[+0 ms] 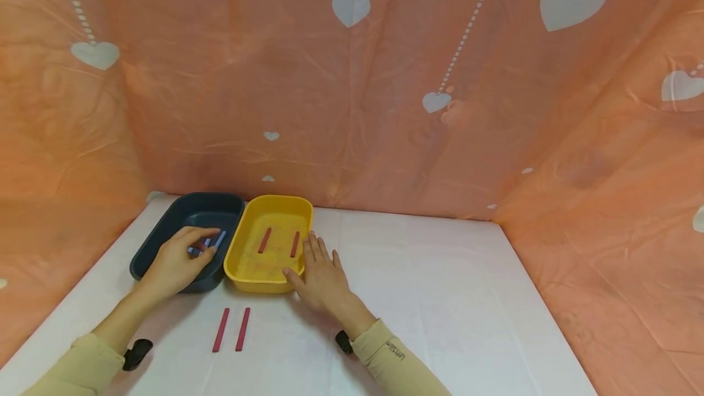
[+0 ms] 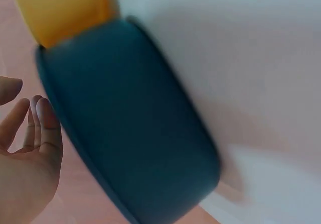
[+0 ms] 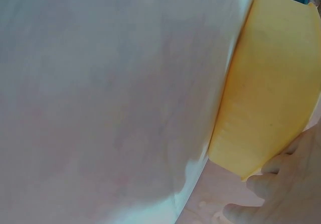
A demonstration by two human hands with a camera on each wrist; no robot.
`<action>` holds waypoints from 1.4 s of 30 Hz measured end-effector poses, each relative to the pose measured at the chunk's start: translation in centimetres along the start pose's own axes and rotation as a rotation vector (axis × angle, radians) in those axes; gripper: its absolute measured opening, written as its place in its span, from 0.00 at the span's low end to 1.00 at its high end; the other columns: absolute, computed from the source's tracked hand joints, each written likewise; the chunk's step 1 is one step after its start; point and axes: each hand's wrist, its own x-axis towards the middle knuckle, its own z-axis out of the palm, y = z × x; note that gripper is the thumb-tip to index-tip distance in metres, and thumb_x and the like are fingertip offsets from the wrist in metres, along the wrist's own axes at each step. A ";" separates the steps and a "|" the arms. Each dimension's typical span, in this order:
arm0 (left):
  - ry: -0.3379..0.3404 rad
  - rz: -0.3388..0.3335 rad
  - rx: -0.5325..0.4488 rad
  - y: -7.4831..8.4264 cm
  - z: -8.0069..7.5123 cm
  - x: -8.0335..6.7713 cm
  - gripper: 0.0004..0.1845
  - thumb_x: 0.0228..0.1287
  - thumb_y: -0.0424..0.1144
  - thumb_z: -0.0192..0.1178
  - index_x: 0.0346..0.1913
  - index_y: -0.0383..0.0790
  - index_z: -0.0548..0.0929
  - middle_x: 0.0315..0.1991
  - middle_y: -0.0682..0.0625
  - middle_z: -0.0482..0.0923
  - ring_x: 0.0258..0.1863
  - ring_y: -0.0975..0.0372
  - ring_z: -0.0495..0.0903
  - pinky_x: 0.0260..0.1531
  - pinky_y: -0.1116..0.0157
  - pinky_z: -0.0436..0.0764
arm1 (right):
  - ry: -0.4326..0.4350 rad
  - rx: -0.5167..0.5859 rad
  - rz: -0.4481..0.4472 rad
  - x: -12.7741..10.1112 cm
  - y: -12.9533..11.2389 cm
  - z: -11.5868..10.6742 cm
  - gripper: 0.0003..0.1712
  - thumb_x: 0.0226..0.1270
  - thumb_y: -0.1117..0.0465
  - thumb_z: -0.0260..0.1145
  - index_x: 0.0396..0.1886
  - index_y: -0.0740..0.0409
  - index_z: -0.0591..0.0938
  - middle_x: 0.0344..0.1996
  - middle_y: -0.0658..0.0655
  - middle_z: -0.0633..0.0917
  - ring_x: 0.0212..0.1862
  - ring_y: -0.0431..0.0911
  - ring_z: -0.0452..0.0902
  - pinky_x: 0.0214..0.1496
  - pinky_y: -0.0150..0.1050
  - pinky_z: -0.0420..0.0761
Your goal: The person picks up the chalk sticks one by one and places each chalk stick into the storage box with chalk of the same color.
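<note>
Your left hand [image 1: 177, 263] pinching blue sticks [image 1: 211, 243] inside the dark tray [image 1: 165, 225], right hand [image 1: 321, 277] flat, fingers relaxed, touching the yellow tray [image 1: 247, 261]

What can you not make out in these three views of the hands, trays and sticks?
- Head view: the left hand hides most of the light blue sticks in the dark blue tray; their count is unclear.
- Left wrist view: motion blur; the tray's inside is hidden by its wall.
- Right wrist view: the right hand is cut by the edge; the yellow tray shows only its outside.
</note>
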 end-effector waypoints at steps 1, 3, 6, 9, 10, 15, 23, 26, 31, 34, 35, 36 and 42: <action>0.006 0.009 -0.007 0.3 0.0 -0.2 0.20 0.68 0.31 0.68 0.61 0.32 0.83 0.52 0.39 0.80 0.41 0.56 0.79 0.37 0.72 0.79 | 0.001 0.002 0.000 0.0 0.0 0.0 0.49 0.81 0.32 0.44 0.85 0.60 0.51 0.84 0.59 0.48 0.84 0.53 0.45 0.80 0.60 0.53; 0.015 0.026 -0.018 0.8 0.2 -0.8 0.20 0.66 0.31 0.69 0.60 0.33 0.84 0.50 0.41 0.80 0.38 0.60 0.77 0.35 0.73 0.79 | -0.002 0.007 0.003 0.0 0.1 0.1 0.49 0.81 0.31 0.44 0.85 0.60 0.51 0.84 0.59 0.48 0.84 0.53 0.45 0.80 0.60 0.52; 0.029 0.053 -0.035 1.4 0.6 -1.5 0.20 0.64 0.29 0.71 0.59 0.34 0.85 0.47 0.43 0.80 0.33 0.66 0.75 0.31 0.72 0.78 | 0.002 0.016 0.001 0.0 0.2 0.1 0.49 0.81 0.32 0.44 0.85 0.60 0.51 0.84 0.59 0.48 0.84 0.53 0.45 0.81 0.60 0.52; 0.025 0.063 -0.052 1.8 1.1 -2.4 0.21 0.62 0.28 0.72 0.59 0.35 0.85 0.46 0.46 0.79 0.31 0.69 0.73 0.28 0.71 0.76 | 0.007 0.020 0.000 0.1 0.2 0.0 0.49 0.81 0.32 0.44 0.85 0.61 0.51 0.84 0.59 0.48 0.84 0.53 0.45 0.81 0.60 0.52; 0.022 0.066 -0.061 1.9 1.3 -2.7 0.21 0.62 0.28 0.72 0.58 0.35 0.85 0.46 0.46 0.79 0.32 0.69 0.73 0.28 0.71 0.76 | 0.008 0.018 -0.001 0.1 0.2 0.0 0.49 0.81 0.32 0.44 0.84 0.61 0.51 0.84 0.59 0.48 0.84 0.53 0.45 0.81 0.60 0.52; -0.011 0.054 -0.077 2.2 2.1 -4.3 0.20 0.60 0.28 0.73 0.56 0.33 0.85 0.46 0.47 0.80 0.34 0.68 0.73 0.31 0.73 0.76 | 0.006 0.006 -0.007 0.1 0.2 0.1 0.49 0.81 0.31 0.44 0.84 0.61 0.51 0.84 0.59 0.48 0.84 0.53 0.45 0.81 0.60 0.52; -0.150 -0.055 -0.103 2.6 2.6 -6.0 0.25 0.62 0.29 0.72 0.61 0.31 0.79 0.45 0.47 0.77 0.35 0.66 0.74 0.32 0.72 0.79 | -0.004 -0.004 -0.010 0.2 0.3 -0.1 0.49 0.80 0.31 0.43 0.84 0.60 0.51 0.84 0.59 0.49 0.84 0.54 0.46 0.80 0.60 0.53; -0.195 -0.093 -0.109 2.7 2.7 -6.3 0.28 0.63 0.30 0.71 0.64 0.31 0.75 0.47 0.46 0.77 0.36 0.65 0.74 0.34 0.72 0.79 | 0.003 -0.006 -0.012 0.3 0.3 -0.1 0.49 0.81 0.32 0.44 0.84 0.61 0.52 0.84 0.60 0.49 0.83 0.54 0.46 0.80 0.60 0.53; -0.217 -0.111 -0.085 2.8 2.9 -7.1 0.26 0.62 0.31 0.71 0.62 0.33 0.76 0.45 0.49 0.77 0.34 0.67 0.73 0.34 0.71 0.79 | 0.005 0.008 -0.012 0.2 0.2 -0.2 0.49 0.81 0.32 0.45 0.84 0.62 0.52 0.84 0.60 0.49 0.83 0.54 0.47 0.80 0.61 0.53; -0.252 -0.113 -0.059 2.7 3.1 -7.4 0.24 0.62 0.34 0.73 0.59 0.35 0.78 0.43 0.51 0.76 0.32 0.69 0.71 0.32 0.70 0.77 | 0.010 0.007 -0.012 0.2 0.2 -0.1 0.49 0.80 0.32 0.46 0.84 0.62 0.53 0.84 0.60 0.50 0.83 0.54 0.47 0.80 0.61 0.54; -0.269 -0.115 -0.048 2.6 3.1 -7.5 0.23 0.62 0.35 0.73 0.59 0.35 0.79 0.42 0.52 0.75 0.32 0.68 0.71 0.32 0.70 0.76 | 0.012 0.005 -0.013 0.2 0.2 0.0 0.49 0.80 0.32 0.46 0.84 0.62 0.53 0.84 0.60 0.50 0.83 0.54 0.47 0.80 0.61 0.54; -0.286 -0.114 -0.041 2.5 3.1 -7.5 0.24 0.62 0.35 0.73 0.59 0.35 0.79 0.41 0.52 0.74 0.32 0.68 0.70 0.31 0.70 0.75 | 0.015 0.002 -0.014 0.2 0.2 0.1 0.49 0.80 0.32 0.45 0.84 0.62 0.53 0.84 0.60 0.51 0.83 0.54 0.48 0.79 0.61 0.55; -0.382 -0.151 -0.003 2.2 3.3 -7.6 0.26 0.60 0.37 0.74 0.59 0.33 0.79 0.38 0.51 0.69 0.34 0.62 0.70 0.30 0.69 0.72 | 0.013 -0.001 -0.014 0.2 0.2 0.2 0.49 0.80 0.32 0.45 0.84 0.62 0.53 0.84 0.60 0.50 0.83 0.54 0.47 0.80 0.61 0.55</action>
